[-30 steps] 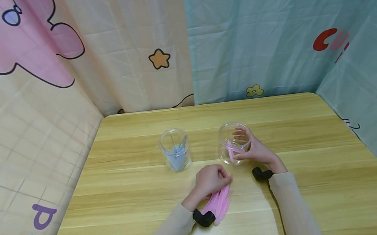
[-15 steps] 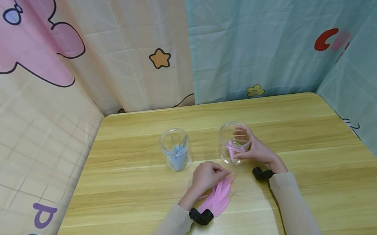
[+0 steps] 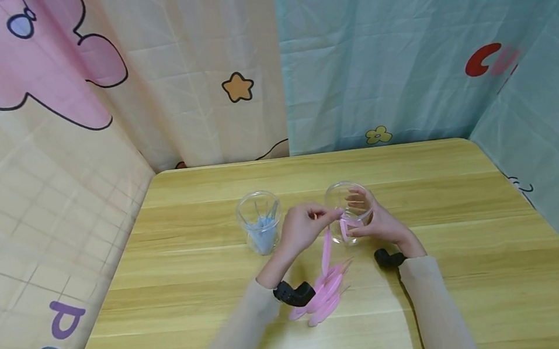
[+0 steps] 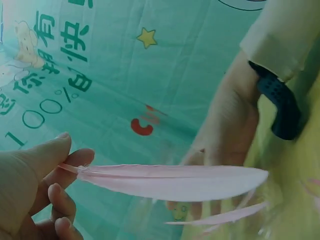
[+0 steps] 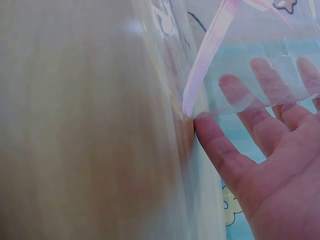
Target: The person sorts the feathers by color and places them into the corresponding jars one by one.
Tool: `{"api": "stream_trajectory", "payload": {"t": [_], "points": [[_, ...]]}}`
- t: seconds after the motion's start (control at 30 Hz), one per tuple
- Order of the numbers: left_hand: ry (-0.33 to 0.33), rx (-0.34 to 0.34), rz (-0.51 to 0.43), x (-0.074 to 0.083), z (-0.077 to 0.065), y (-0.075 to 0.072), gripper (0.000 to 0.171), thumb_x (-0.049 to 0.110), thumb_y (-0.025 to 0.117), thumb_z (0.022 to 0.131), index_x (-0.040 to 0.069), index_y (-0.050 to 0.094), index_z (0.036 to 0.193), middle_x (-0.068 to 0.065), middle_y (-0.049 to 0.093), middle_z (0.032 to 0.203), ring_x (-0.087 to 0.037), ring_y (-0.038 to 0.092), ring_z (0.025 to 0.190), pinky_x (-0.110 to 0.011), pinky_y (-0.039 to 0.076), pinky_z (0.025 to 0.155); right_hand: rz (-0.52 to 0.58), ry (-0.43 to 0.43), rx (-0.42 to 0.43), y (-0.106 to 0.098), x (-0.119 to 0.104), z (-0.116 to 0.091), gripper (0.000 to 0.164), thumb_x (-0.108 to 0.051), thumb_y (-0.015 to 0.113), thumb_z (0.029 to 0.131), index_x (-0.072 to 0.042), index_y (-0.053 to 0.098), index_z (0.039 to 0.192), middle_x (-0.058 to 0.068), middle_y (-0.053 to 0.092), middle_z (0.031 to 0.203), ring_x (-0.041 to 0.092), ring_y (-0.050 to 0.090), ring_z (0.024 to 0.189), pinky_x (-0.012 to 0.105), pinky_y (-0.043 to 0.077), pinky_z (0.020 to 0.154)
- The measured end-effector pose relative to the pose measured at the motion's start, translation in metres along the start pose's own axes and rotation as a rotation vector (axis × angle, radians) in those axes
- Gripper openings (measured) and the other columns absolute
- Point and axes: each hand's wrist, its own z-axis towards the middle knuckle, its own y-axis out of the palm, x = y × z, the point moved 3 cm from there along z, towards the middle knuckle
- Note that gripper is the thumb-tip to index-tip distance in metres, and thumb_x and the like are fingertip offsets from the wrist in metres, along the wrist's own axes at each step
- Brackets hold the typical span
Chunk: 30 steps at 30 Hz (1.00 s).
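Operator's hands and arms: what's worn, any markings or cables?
Left hand and right hand: no gloves. Left sleeve and right sleeve: long, plain beige. Black angled units at both wrists: left unit, right unit, the latter dotted. Can't confirm any cable.

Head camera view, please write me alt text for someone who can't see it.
A person's left hand pinches a pink feather beside a clear cup that the right hand grips on a wooden table. Other pink feathers lie loose nearer the viewer, while a second clear cup, farther left, holds light-blue feathers.
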Motion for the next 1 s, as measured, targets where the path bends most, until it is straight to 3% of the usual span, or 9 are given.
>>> {"api": "stream_trajectory", "payload": {"t": [0.13, 0.27, 0.43, 0.53, 0.67, 0.87, 1.0], "points": [[0.07, 0.104, -0.09, 0.017, 0.024, -0.012, 0.025, 0.039, 0.067, 0.088, 0.017, 0.078, 0.082, 0.009, 0.06, 0.068, -0.011, 0.045, 0.058, -0.025, 0.035, 0.051, 0.01, 0.025, 0.005, -0.001, 0.001, 0.0, 0.095, 0.008, 0.076, 0.074, -0.003, 0.014, 0.146, 0.032, 0.025, 0.142, 0.051, 0.025, 0.13, 0.064, 0.029, 0.098], [0.134, 0.251, -0.203, 0.028, 0.046, -0.018, 0.026, 0.037, 0.067, 0.089, 0.013, 0.078, 0.085, 0.007, 0.065, 0.075, -0.013, 0.046, 0.06, -0.025, 0.036, 0.054, 0.016, 0.048, 0.002, -0.001, 0.002, -0.001, 0.095, 0.007, 0.076, 0.075, -0.006, 0.014, 0.146, 0.031, 0.024, 0.143, 0.05, 0.024, 0.131, 0.063, 0.026, 0.099], [0.218, 0.427, -0.313, 0.03, 0.065, -0.014, 0.019, 0.024, 0.068, 0.089, 0.008, 0.078, 0.088, 0.002, 0.058, 0.072, -0.013, 0.044, 0.06, -0.024, 0.034, 0.053, 0.035, 0.055, 0.002, 0.0, 0.001, -0.001, 0.094, 0.008, 0.074, 0.075, -0.008, 0.015, 0.146, 0.029, 0.023, 0.144, 0.049, 0.022, 0.132, 0.062, 0.026, 0.1], [0.234, 0.489, -0.345, 0.026, 0.069, -0.007, 0.017, 0.021, 0.069, 0.088, 0.006, 0.077, 0.087, 0.0, 0.054, 0.069, -0.013, 0.044, 0.059, -0.023, 0.034, 0.053, 0.041, 0.06, 0.002, 0.001, 0.0, -0.001, 0.094, 0.007, 0.074, 0.075, -0.009, 0.015, 0.146, 0.027, 0.023, 0.144, 0.05, 0.022, 0.132, 0.063, 0.027, 0.099], [0.217, 0.48, -0.313, 0.017, 0.069, 0.005, 0.02, 0.024, 0.071, 0.087, 0.005, 0.077, 0.087, 0.0, 0.05, 0.067, -0.013, 0.043, 0.059, -0.023, 0.034, 0.055, 0.032, 0.065, 0.006, 0.002, -0.001, -0.002, 0.094, 0.007, 0.075, 0.075, -0.007, 0.015, 0.146, 0.027, 0.024, 0.143, 0.05, 0.023, 0.131, 0.063, 0.029, 0.098], [0.177, 0.368, -0.142, 0.002, 0.061, 0.021, 0.025, 0.031, 0.073, 0.084, 0.009, 0.076, 0.097, 0.003, 0.049, 0.068, -0.009, 0.039, 0.06, -0.023, 0.034, 0.056, 0.036, 0.05, 0.001, 0.002, -0.001, -0.002, 0.095, 0.008, 0.074, 0.075, -0.005, 0.013, 0.146, 0.03, 0.023, 0.144, 0.049, 0.023, 0.132, 0.062, 0.027, 0.1], [0.155, 0.358, -0.137, -0.006, 0.053, 0.023, 0.029, 0.032, 0.074, 0.083, 0.011, 0.074, 0.102, -0.001, 0.049, 0.071, -0.007, 0.038, 0.061, -0.024, 0.033, 0.057, 0.027, 0.032, -0.009, 0.001, 0.001, -0.001, 0.095, 0.007, 0.075, 0.075, -0.005, 0.013, 0.146, 0.031, 0.022, 0.144, 0.05, 0.023, 0.131, 0.064, 0.026, 0.099]]}}
